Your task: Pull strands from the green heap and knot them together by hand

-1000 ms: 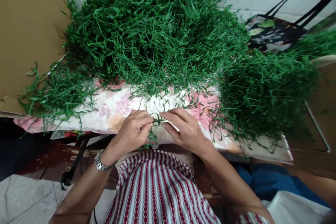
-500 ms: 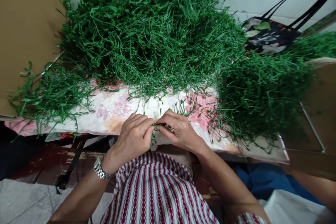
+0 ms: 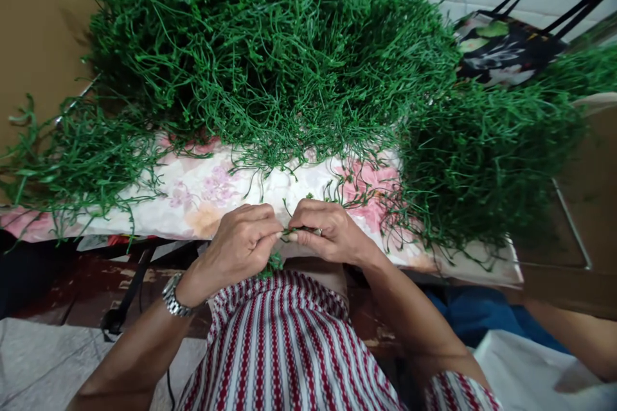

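Note:
My left hand [image 3: 243, 244], with a metal watch on its wrist, is closed in a pinch on thin green stems [image 3: 294, 230]. Facing it, my right hand [image 3: 328, 228] pinches the same stems, and the fingertips of both hands almost meet. A ring shows on a right finger. Some green tips [image 3: 272, 264] hang below my left hand. Both hands are at the near edge of a table with a floral cloth [image 3: 212, 186]. Behind them a large heap of green stems [image 3: 270, 58] covers the table's back.
A smaller green pile [image 3: 91, 160] lies at the left by a cardboard sheet [image 3: 38, 26]. Another pile [image 3: 482, 167] lies at the right beside a cardboard box [image 3: 598, 205]. A dark floral bag [image 3: 506, 48] stands behind. A person's arm [image 3: 573, 334] shows at the lower right.
The view has shifted slightly. Both hands still pinch stems, and the right thumb now lies straighter along them. More green tips show beneath my left hand, farther left than before.

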Motion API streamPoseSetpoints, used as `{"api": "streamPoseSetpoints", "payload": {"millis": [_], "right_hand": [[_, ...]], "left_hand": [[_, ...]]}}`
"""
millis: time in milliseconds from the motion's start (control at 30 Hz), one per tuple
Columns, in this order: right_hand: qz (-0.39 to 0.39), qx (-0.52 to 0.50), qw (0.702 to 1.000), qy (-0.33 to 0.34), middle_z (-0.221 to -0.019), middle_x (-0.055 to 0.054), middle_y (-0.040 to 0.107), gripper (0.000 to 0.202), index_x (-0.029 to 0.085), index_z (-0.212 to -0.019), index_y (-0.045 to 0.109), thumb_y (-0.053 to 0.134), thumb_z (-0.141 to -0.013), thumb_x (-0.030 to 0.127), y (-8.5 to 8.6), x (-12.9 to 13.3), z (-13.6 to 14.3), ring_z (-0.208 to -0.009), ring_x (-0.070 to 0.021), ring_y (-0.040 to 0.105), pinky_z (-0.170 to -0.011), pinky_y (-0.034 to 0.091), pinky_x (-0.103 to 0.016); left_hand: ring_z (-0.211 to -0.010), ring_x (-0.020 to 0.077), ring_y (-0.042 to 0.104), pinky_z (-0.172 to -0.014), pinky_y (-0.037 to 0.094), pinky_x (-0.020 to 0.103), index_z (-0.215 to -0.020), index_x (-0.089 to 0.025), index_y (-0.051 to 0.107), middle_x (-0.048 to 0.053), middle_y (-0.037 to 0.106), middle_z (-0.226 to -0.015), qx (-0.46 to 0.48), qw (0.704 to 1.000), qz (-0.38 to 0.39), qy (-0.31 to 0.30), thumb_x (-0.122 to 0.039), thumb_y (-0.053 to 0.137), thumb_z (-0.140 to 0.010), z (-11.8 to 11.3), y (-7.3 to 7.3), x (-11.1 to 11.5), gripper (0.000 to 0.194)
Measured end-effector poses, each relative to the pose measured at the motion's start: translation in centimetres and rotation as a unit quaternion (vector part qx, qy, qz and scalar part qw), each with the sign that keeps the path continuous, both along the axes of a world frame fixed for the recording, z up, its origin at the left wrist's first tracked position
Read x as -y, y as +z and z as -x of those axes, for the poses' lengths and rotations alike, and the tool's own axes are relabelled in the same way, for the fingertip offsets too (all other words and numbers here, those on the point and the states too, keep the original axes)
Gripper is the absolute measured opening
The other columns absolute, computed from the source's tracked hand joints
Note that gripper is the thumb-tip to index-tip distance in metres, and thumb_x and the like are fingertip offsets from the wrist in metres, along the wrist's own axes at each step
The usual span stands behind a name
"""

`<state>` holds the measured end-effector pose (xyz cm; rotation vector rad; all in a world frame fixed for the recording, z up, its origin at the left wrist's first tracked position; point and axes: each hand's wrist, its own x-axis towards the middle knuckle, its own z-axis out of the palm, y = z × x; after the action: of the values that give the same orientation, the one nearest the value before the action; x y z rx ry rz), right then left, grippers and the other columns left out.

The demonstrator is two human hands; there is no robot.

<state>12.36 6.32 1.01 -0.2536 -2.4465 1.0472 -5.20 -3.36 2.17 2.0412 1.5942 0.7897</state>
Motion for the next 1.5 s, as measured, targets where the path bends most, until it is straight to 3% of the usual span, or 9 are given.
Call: {"api": "streamPoseSetpoints", "payload": {"millis": [267, 533, 667, 833, 967, 1067, 1167, 1333, 1500], "right_hand": [[0.015, 0.057, 0.998, 0.023, -0.073, -0.002, 0.060, 0.014, 0.013, -0.085, 0.061, 0.051, -0.088, 0.022, 0.5, -0.5, -0.1, -0.067, -0.0090, 0.055, -0.063, 0.041, -0.020], [-0.161, 0.199, 0.967, 0.020, -0.068, -0.002, 0.057, 0.016, 0.015, -0.075, 0.053, 0.044, -0.087, 0.022, 1.5, 0.7, 0.2, -0.058, -0.0102, 0.049, -0.056, 0.033, -0.023], [-0.181, 0.247, 0.951, 0.043, -0.068, -0.002, 0.057, 0.012, 0.015, -0.074, 0.052, 0.047, -0.084, 0.021, 1.6, 0.7, 0.3, -0.056, -0.0099, 0.046, -0.055, 0.030, -0.023], [-0.012, 0.134, 0.975, 0.179, -0.062, 0.000, 0.050, 0.030, 0.016, -0.063, 0.048, 0.040, -0.090, 0.026, -0.3, -0.1, 0.2, -0.060, -0.0093, 0.046, -0.061, 0.035, -0.022], [0.173, 0.050, 0.942, 0.283, -0.057, 0.001, 0.045, 0.039, 0.016, -0.060, 0.048, 0.040, -0.091, 0.036, -1.3, -0.5, 0.1, -0.056, -0.0087, 0.043, -0.059, 0.037, -0.022], [0.236, 0.020, 0.922, 0.307, -0.059, -0.002, 0.050, 0.038, 0.014, -0.066, 0.054, 0.040, -0.092, 0.038, -0.9, -0.6, -0.2, -0.058, -0.0088, 0.047, -0.061, 0.040, -0.022], [0.209, -0.021, 0.955, 0.209, -0.071, -0.005, 0.056, 0.028, 0.013, -0.074, 0.058, 0.045, -0.091, 0.031, -0.4, -0.7, -0.5, -0.069, -0.0104, 0.053, -0.067, 0.044, -0.024], [0.147, -0.096, 0.981, -0.077, -0.077, -0.005, 0.059, 0.020, 0.014, -0.084, 0.058, 0.043, -0.091, 0.024, -0.3, 0.4, -0.5, -0.073, -0.0111, 0.055, -0.068, 0.045, -0.024], [0.062, -0.010, 0.984, -0.165, -0.072, -0.002, 0.060, 0.017, 0.014, -0.088, 0.059, 0.044, -0.091, 0.022, -0.5, 2.5, 0.1, -0.064, -0.0087, 0.054, -0.061, 0.043, -0.019]], "left_hand": [[-0.075, 0.0153, 0.052, -0.068, 0.040, 0.029, -0.080, -0.017, 0.061, 0.003, 0.055, -0.075, -0.015, 1.000, 0.003, 0.014, -0.010, 0.044, -0.081, -0.5, -0.1, -0.1, 0.018], [-0.063, 0.0159, 0.049, -0.062, 0.035, 0.031, -0.064, -0.018, 0.050, 0.001, 0.055, -0.064, -0.163, 0.985, -0.019, -0.052, -0.004, 0.040, -0.077, -0.9, 0.0, 0.5, 0.021], [-0.059, 0.0155, 0.048, -0.060, 0.033, 0.032, -0.062, -0.018, 0.049, 0.001, 0.055, -0.061, -0.199, 0.976, -0.022, -0.085, -0.002, 0.041, -0.071, -0.8, 0.1, 0.7, 0.020], [-0.055, 0.0128, 0.045, -0.060, 0.033, 0.029, -0.057, -0.017, 0.047, -0.001, 0.051, -0.056, -0.111, 0.981, -0.004, -0.161, -0.003, 0.040, -0.074, -0.3, 0.3, 0.3, 0.023], [-0.056, 0.0110, 0.047, -0.062, 0.037, 0.025, -0.055, -0.016, 0.048, -0.001, 0.050, -0.052, 0.075, 0.963, 0.048, -0.255, -0.007, 0.042, -0.081, 0.3, 0.0, -0.5, 0.028], [-0.059, 0.0111, 0.050, -0.062, 0.039, 0.023, -0.059, -0.015, 0.055, 0.001, 0.054, -0.055, 0.183, 0.940, 0.109, -0.266, -0.012, 0.046, -0.082, 0.8, -0.5, -0.8, 0.025], [-0.058, 0.0103, 0.051, -0.058, 0.039, 0.021, -0.065, -0.015, 0.060, 0.001, 0.057, -0.060, 0.233, 0.946, 0.140, -0.174, -0.017, 0.049, -0.083, 0.8, -0.7, -0.9, 0.021], [-0.057, 0.0093, 0.049, -0.056, 0.038, 0.021, -0.070, -0.014, 0.062, 0.000, 0.053, -0.061, 0.222, 0.968, 0.114, -0.028, -0.017, 0.048, -0.082, 0.0, -0.4, -0.8, 0.018], [-0.057, 0.0090, 0.049, -0.054, 0.037, 0.020, -0.070, -0.014, 0.062, -0.001, 0.053, -0.060, 0.200, 0.974, 0.089, 0.060, -0.012, 0.046, -0.079, -0.7, -0.7, -0.5, 0.018]]}}
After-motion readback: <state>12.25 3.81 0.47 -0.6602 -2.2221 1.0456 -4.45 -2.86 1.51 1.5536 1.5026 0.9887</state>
